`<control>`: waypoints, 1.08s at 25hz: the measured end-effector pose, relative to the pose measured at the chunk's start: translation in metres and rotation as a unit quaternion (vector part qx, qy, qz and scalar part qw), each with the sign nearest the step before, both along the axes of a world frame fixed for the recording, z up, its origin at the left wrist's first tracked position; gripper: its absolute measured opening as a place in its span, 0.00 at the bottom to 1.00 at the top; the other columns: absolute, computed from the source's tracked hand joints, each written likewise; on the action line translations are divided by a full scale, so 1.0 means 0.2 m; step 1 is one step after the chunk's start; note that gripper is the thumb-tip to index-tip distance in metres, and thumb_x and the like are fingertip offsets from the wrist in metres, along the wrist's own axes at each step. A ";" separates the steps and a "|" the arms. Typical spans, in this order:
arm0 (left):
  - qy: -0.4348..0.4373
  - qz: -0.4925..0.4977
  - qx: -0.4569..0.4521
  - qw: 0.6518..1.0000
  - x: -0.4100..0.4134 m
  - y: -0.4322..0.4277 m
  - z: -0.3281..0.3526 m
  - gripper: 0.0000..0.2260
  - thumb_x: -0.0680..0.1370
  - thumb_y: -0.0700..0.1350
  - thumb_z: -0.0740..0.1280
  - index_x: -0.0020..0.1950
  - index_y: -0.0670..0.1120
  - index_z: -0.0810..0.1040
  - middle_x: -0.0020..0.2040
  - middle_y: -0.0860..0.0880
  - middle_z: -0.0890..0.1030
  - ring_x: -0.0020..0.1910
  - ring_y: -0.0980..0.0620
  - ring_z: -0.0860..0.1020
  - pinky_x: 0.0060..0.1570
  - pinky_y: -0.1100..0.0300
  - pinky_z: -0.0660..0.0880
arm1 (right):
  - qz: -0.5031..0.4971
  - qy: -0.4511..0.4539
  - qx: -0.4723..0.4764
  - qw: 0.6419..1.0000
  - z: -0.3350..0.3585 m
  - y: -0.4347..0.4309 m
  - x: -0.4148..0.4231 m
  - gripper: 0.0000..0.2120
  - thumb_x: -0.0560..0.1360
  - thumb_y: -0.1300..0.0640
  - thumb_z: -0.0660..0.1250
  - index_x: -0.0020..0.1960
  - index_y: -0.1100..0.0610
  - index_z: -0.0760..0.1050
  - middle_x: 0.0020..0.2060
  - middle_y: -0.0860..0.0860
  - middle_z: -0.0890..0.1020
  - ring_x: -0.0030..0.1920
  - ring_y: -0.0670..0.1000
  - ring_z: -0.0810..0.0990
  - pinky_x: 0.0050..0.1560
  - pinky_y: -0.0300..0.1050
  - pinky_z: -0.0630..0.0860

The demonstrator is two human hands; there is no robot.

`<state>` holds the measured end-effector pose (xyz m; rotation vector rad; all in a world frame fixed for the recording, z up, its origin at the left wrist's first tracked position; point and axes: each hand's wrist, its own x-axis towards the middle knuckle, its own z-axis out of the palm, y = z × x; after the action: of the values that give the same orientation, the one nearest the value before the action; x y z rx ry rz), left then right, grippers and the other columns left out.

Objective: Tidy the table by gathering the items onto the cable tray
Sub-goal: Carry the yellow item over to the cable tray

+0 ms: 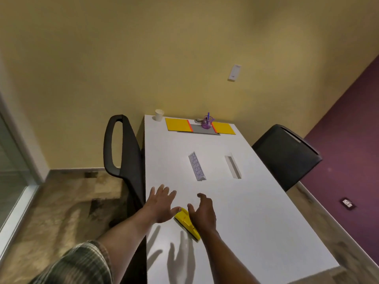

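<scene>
both hands (182,208) outstretched, open and empty, flanking yellow block (187,223) on white table (256,222)

The desk (235,212) has a smooth, matt white top. A yellow pad (185,221) looks like paper, as do the yellow sheets (178,124) and the white cup (159,115). The purple holder (206,123) looks like clear plastic. The sleeve (82,263) is checked cloth.

Dim warm light, soft focus, wide-angle bending at edges, hand shadows on table (256,222)
</scene>
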<state>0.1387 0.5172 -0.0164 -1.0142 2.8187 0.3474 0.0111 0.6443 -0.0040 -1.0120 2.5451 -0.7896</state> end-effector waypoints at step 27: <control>-0.103 -0.147 0.086 0.980 0.04 -0.18 -0.81 0.35 0.81 0.67 0.51 0.82 0.51 0.44 0.81 0.43 0.35 0.80 0.40 0.37 0.77 0.41 0.42 | -0.073 0.031 0.290 0.954 -0.67 -0.17 0.02 0.33 0.76 0.49 0.64 0.77 0.51 0.55 0.65 0.53 0.71 0.64 0.57 0.70 0.59 0.51 0.72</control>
<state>0.1458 0.4806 -0.1779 -0.5520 2.6426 0.4170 0.0147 0.6109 -0.1377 -0.6651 2.6723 -0.0131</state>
